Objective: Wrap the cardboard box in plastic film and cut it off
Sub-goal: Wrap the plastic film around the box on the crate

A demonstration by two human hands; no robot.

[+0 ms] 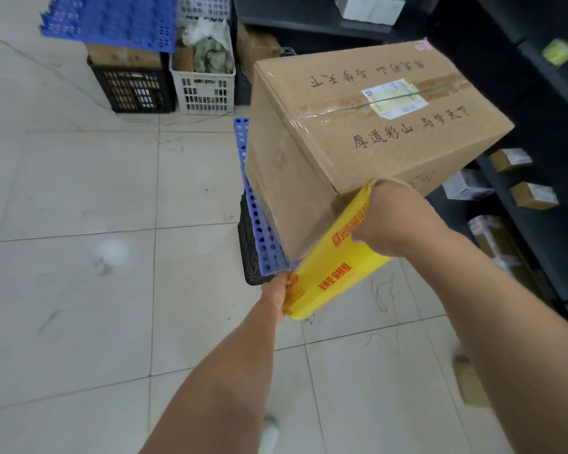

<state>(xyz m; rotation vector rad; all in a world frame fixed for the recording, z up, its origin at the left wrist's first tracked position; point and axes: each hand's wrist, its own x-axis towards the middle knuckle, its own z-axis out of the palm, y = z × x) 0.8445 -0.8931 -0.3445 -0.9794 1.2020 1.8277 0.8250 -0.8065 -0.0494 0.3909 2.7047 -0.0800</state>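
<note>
A brown cardboard box (368, 132) with black lettering and a white label stands on a blue perforated board (259, 231) over a black crate. Clear plastic film clings to its near left side. A yellow film dispenser box (335, 267) with red print is held against the box's near lower corner. My right hand (387, 221) grips its upper end, thumb on the yellow face. My left hand (277, 290) holds its lower end, fingers hidden behind the dispenser.
Dark shelving (538, 178) with small packages runs along the right. A black crate (135, 90) and a white crate (204, 90) stand at the back, with a blue board (112, 21) on top. Pale tiled floor (79, 257) spreads to the left.
</note>
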